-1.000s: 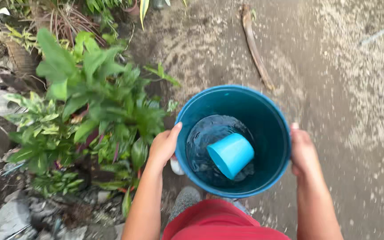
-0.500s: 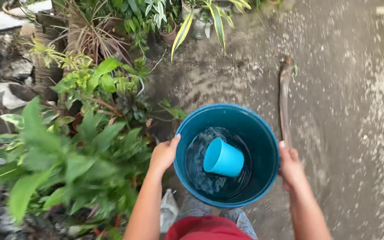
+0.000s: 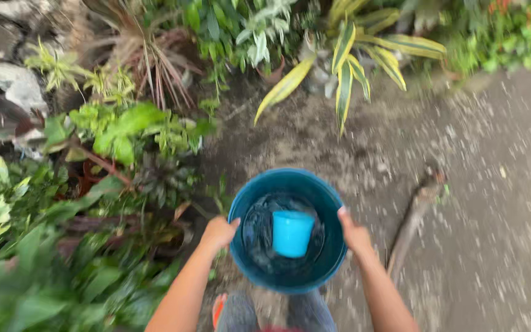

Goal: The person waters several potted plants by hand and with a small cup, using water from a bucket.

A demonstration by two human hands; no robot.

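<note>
Bucket (image 3: pixel 314 270), round and dark blue, is held up over the dirt path (image 3: pixel 487 203). There is water in it, and a light blue cup (image 3: pixel 291 233) floats there. The left hand (image 3: pixel 218 233) grips the rim on one side. The right hand (image 3: pixel 354 232) grips the other side. Green plants (image 3: pixel 118 129) grow close by on the left. A brown stick (image 3: pixel 414 212) lies on the right.
</note>
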